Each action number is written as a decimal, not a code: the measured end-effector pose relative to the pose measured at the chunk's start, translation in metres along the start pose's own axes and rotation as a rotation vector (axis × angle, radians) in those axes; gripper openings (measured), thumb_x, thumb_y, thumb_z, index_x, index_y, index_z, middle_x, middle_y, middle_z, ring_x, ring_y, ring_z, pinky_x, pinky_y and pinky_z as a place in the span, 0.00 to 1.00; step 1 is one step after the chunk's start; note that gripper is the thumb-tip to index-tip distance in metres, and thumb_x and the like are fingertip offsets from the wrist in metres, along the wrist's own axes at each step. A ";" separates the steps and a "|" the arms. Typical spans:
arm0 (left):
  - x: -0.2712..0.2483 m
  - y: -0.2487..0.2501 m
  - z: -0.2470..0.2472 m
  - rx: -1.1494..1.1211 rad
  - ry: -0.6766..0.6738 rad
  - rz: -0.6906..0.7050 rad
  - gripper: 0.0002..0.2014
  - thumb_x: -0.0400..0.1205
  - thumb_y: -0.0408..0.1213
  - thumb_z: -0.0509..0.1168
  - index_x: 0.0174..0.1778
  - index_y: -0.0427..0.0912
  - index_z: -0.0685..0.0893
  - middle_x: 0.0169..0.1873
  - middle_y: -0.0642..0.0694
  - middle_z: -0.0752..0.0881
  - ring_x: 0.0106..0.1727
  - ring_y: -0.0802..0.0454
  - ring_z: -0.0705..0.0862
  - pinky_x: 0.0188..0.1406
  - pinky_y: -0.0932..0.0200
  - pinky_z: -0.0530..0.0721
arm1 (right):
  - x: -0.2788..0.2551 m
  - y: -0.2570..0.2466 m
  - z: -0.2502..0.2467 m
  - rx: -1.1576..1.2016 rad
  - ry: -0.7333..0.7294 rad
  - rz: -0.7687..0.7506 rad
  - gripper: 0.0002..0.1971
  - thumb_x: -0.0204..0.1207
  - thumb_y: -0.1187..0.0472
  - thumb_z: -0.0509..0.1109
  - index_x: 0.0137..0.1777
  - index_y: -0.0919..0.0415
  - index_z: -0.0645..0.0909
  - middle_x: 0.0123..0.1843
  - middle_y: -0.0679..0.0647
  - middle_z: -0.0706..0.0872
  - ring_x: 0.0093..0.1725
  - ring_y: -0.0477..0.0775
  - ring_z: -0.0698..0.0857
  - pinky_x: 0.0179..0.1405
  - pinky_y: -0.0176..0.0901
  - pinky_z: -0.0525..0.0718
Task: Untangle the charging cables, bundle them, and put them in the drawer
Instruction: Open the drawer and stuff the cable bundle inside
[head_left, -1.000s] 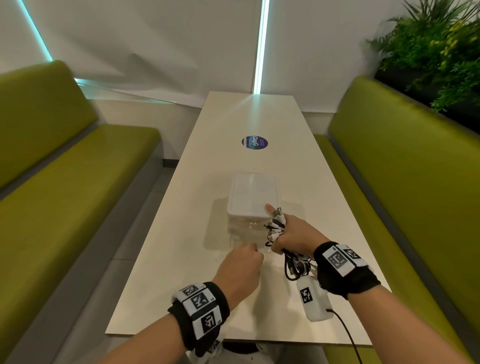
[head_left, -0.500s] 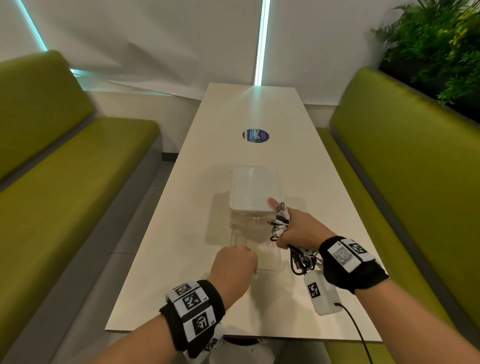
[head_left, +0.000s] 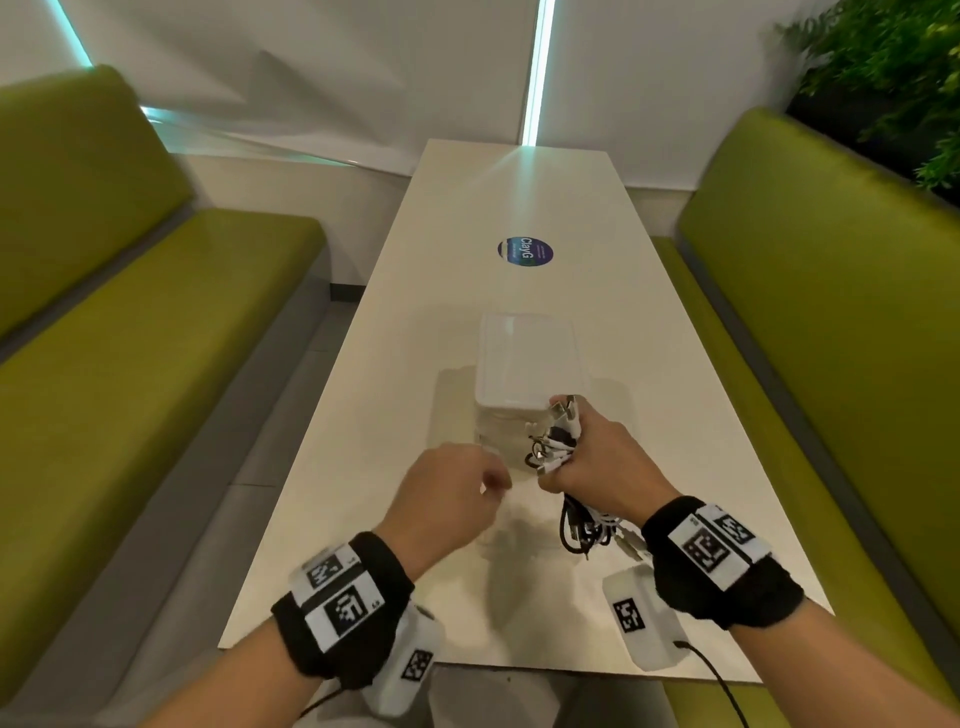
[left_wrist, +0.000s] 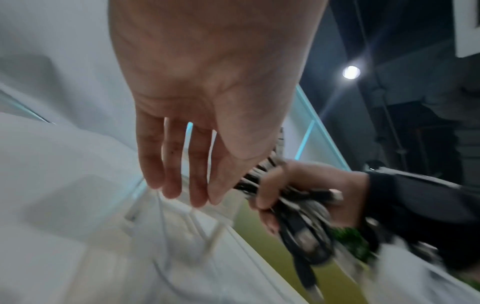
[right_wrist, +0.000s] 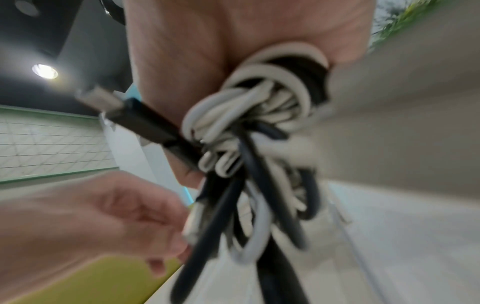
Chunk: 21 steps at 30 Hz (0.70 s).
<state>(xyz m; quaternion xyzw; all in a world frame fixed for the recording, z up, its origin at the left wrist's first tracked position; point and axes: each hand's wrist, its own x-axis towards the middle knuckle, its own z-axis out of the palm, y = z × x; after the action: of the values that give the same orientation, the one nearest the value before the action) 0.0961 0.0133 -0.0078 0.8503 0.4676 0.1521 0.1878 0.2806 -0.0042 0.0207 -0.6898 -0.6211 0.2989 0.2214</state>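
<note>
Head cam: right hand (head_left: 597, 467) is wrapped tight around a bundle of black and white cables (head_left: 556, 447), plug ends sticking out on top, loops hanging under the wrist. It's held just in front of the small clear drawer unit (head_left: 524, 374) on the white worktop (head_left: 363, 467). Left hand (head_left: 447, 499) floats beside it, fingers loose, gripping nothing.

Left wrist cam: left hand's fingers (left_wrist: 171, 164) hang straight and relaxed over the blurry plastic drawer (left_wrist: 182, 222); right hand (left_wrist: 298, 189) clutches the cables nearby.

Right wrist cam: cables (right_wrist: 254, 127) coiled and knotted against the palm, pretty blurry, with the left hand (right_wrist: 103, 216) close by.
</note>
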 end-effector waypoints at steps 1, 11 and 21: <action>0.005 -0.008 -0.007 0.021 -0.018 -0.018 0.10 0.81 0.43 0.66 0.54 0.54 0.90 0.51 0.57 0.90 0.52 0.57 0.85 0.46 0.66 0.73 | 0.003 -0.004 0.005 0.000 0.023 -0.007 0.26 0.65 0.61 0.75 0.62 0.49 0.70 0.42 0.48 0.86 0.40 0.53 0.85 0.37 0.43 0.82; 0.006 -0.026 0.016 0.073 -0.258 -0.055 0.10 0.76 0.40 0.72 0.50 0.40 0.88 0.46 0.42 0.89 0.47 0.43 0.85 0.37 0.61 0.70 | 0.015 -0.001 0.041 -0.308 -0.185 -0.138 0.16 0.64 0.49 0.72 0.47 0.44 0.68 0.38 0.45 0.82 0.36 0.49 0.83 0.33 0.44 0.77; 0.009 -0.025 0.014 0.067 -0.262 -0.050 0.09 0.79 0.42 0.70 0.51 0.46 0.92 0.43 0.42 0.90 0.39 0.48 0.82 0.35 0.64 0.67 | 0.022 0.006 0.070 -0.293 0.032 0.035 0.17 0.67 0.55 0.70 0.56 0.52 0.76 0.44 0.51 0.87 0.44 0.59 0.86 0.41 0.48 0.85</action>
<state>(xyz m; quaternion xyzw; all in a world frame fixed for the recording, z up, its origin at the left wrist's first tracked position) 0.0888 0.0308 -0.0313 0.8568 0.4648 0.0191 0.2226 0.2376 0.0120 -0.0374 -0.7303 -0.6422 0.1981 0.1228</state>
